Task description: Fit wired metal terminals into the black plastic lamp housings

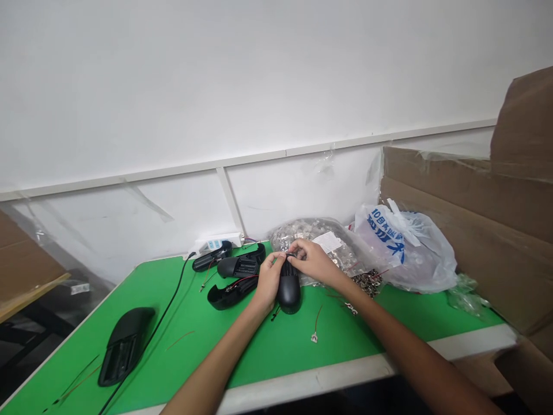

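A black rounded housing (289,293) lies at the middle of the green table, its rounded end toward me. My left hand (271,275) is closed at its far left edge, thumb and fingers pressed near the top. From the right, my right hand (311,259) pinches at the same far end. Whatever small part sits between the fingertips is too small to name. Just left of my hands are several more black housings (237,266), some with red wires. A small metal piece with a red wire (314,337) lies right of the held housing.
Another black housing (125,344) and a black cable (173,297) are at the left. Behind my hands lies a clear bag of metal parts (294,230), beside a white plastic bag (423,259). Cardboard (466,230) stands at the right; a white power strip (220,241) is at the back.
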The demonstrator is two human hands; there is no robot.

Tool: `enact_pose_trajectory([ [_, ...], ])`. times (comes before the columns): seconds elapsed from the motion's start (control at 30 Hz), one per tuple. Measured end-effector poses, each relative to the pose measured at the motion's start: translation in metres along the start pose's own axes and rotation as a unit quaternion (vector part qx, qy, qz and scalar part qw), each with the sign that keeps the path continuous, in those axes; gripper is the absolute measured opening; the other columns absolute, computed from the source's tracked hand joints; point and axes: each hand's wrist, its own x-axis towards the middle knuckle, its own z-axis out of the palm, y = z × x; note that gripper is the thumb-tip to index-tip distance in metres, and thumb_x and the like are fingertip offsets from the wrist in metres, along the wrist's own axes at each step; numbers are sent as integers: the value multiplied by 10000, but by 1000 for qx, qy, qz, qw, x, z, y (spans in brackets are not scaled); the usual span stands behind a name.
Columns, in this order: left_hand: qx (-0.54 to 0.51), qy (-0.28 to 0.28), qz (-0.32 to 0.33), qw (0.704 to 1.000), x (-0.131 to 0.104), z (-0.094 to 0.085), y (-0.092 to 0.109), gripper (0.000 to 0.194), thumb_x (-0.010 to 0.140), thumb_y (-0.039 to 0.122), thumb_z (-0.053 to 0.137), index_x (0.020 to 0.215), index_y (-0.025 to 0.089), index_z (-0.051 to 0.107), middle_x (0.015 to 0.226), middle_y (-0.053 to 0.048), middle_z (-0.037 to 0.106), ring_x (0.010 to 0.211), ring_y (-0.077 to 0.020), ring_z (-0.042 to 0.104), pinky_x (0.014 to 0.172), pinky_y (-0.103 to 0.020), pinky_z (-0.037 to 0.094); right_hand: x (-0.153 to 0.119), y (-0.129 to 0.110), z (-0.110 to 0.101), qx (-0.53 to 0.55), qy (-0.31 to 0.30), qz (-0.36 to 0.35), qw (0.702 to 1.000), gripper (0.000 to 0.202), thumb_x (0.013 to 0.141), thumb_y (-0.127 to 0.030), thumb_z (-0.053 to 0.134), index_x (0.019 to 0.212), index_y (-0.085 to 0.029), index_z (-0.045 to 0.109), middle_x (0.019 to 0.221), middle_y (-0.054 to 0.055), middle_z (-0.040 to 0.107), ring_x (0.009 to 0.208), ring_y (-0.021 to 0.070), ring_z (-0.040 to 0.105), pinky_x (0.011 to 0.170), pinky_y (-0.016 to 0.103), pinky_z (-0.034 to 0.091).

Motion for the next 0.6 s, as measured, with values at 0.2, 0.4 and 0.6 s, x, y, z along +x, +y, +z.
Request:
enact_pose_trajectory([
  [0.2, 4, -13, 3, 1000, -1, 1, 0, 403, 723, 530, 797, 911, 179, 734, 944, -40, 729, 891, -194, 627, 831, -279, 464, 0, 6, 5, -56, 10, -45, 997, 71, 907, -123, 639, 881, -188, 647, 928, 33, 647, 836, 184, 639, 798, 322, 495],
  [0.4, 5, -15, -7, 1000, -2, 1, 3, 394, 716, 522, 787, 901, 176, 744, 917, -36, 728, 875, -190, 619, 821, -276, 462, -6, 3, 8, -120, 17, -102, 987, 86, 992, -133, 527, 968, -204, 568, 1019, 65, 629, 984, 222, 600, 885, 360, 475],
  [0.6, 3, -5, 13, 1000, -3, 1, 2, 384, 720, 512, 790, 902, 176, 749, 901, -37, 725, 865, -187, 623, 817, -274, 477, -5, 0, 8, -114, 14, -74, 991, 70, 976, -146, 556, 959, -211, 575, 1017, 59, 647, 980, 225, 621, 873, 357, 476],
])
